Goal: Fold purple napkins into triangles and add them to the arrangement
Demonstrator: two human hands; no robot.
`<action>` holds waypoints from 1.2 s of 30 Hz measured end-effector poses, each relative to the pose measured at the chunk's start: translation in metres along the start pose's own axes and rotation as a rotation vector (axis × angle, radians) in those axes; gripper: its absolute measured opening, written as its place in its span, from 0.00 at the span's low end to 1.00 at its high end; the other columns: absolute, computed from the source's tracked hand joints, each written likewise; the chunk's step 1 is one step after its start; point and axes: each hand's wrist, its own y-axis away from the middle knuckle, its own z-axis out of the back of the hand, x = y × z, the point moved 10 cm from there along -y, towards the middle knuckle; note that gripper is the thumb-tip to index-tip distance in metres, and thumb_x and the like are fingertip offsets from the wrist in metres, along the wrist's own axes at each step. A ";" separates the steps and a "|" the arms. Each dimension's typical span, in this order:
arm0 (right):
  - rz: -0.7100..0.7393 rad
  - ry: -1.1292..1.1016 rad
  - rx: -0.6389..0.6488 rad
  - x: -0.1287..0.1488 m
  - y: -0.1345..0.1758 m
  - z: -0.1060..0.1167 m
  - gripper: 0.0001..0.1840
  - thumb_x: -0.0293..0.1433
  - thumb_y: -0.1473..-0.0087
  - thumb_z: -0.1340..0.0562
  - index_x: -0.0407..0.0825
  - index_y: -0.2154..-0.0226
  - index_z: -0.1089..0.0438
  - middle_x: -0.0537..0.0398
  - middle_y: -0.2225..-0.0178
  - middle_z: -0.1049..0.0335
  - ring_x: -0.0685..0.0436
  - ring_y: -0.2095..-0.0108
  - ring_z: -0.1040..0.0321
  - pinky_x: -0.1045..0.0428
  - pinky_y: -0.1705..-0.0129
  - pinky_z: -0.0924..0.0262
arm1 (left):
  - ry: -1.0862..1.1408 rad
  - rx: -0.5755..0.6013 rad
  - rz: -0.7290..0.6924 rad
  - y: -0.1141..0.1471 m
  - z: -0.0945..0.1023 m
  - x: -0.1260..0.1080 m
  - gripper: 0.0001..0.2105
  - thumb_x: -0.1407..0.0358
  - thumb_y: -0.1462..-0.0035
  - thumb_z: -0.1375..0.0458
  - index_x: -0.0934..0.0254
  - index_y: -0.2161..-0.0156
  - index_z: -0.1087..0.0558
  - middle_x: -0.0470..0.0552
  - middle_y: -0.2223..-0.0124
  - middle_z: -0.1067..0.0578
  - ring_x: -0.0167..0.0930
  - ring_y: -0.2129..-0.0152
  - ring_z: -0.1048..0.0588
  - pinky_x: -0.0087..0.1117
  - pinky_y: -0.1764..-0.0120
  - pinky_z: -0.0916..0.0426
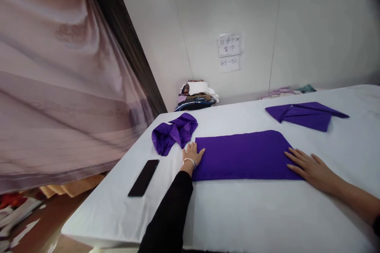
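A purple cloth napkin point(243, 156), folded into a long flat panel, lies on the white-covered table in front of me. Its right end slants. My left hand point(192, 155), with a silver bangle at the wrist, rests spread on the napkin's left edge. On the slanted right end, my right hand point(310, 168) lies flat with fingers stretched out. Both palms face down and neither hand grips anything. Beyond my left hand sits a purple napkin folded into a puffed, bow-like shape point(175, 132). Another folded purple napkin with pointed ends point(308, 115) lies at the back right.
A black phone point(144, 178) lies on the white tablecloth point(237, 213) at left. Stacked clothes point(197, 95) stand by the wall at the table's far edge, with more fabric point(285, 91) farther right. A pinkish curtain point(65, 87) hangs at left. Handwritten paper signs point(230, 51) are on the wall.
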 end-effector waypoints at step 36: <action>-0.229 -0.018 0.063 0.021 -0.043 0.031 0.38 0.51 0.43 0.60 0.44 0.39 0.53 0.43 0.37 0.62 0.37 0.37 0.69 0.37 0.41 0.70 | -0.043 0.020 -0.326 0.014 -0.032 -0.108 0.32 0.48 0.44 0.60 0.64 0.39 0.48 0.55 0.35 0.54 0.38 0.39 0.56 0.48 0.42 0.61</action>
